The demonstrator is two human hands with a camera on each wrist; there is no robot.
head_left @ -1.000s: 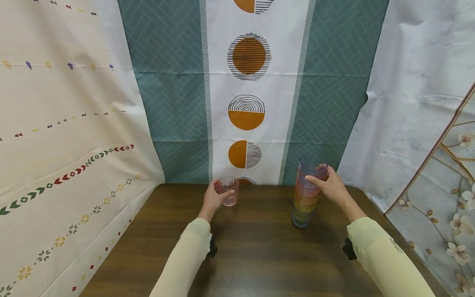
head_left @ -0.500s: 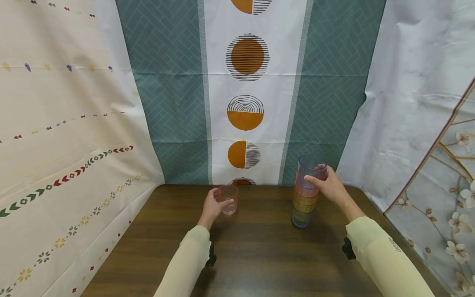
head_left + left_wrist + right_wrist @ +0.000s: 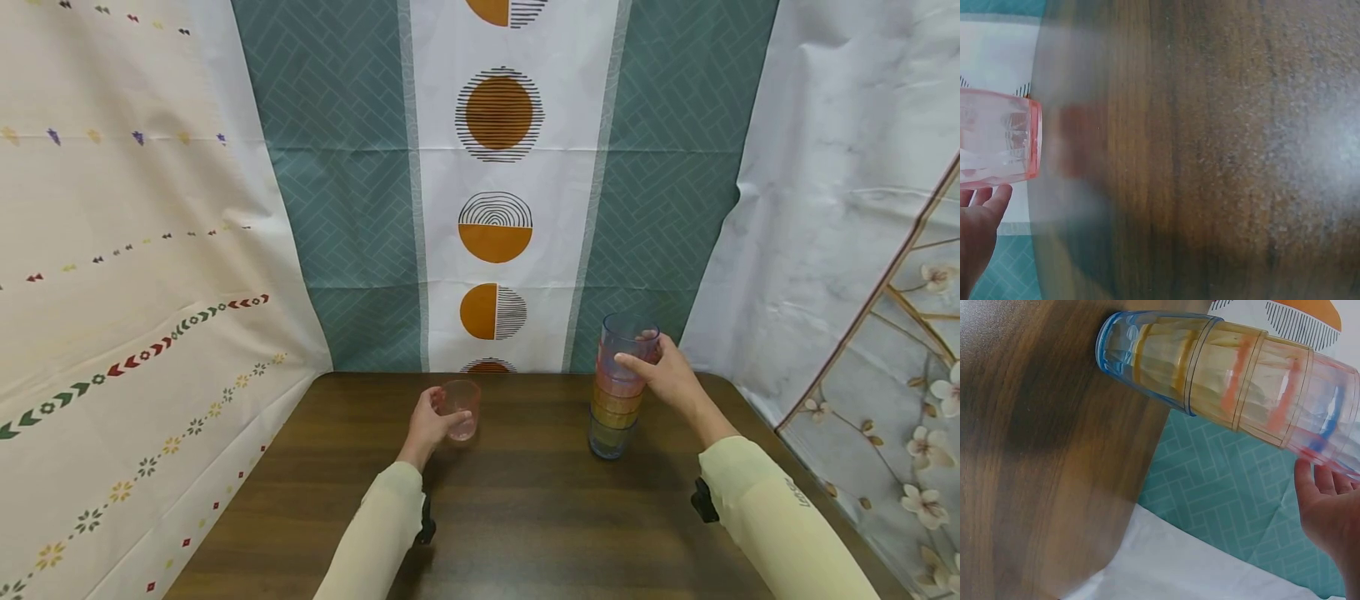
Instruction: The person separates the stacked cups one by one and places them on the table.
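My left hand (image 3: 427, 427) holds a clear pink plastic cup (image 3: 462, 402) by its side, thumb in front and fingers behind. In the left wrist view the cup's base (image 3: 1034, 140) appears slightly apart from its reflection on the table. To the right, my right hand (image 3: 670, 379) grips the upper part of a tall stack of nested clear cups (image 3: 617, 408). A blue cup (image 3: 1160, 359) forms the bottom of that stack, with yellowish, pink and bluish ones above. The stack stands nearly upright, its base seemingly on the table. Some right fingers are hidden behind the cups.
The dark brown wooden table (image 3: 525, 508) ends at a back edge close behind both hands. A teal and white cloth (image 3: 360, 250) with orange circles hangs behind it. Patterned cloths hang at the left (image 3: 150, 292) and right (image 3: 840, 250).
My left hand has lowered the pink cup toward the table and slightly nearer to me. The right hand and the stack have stayed in place.
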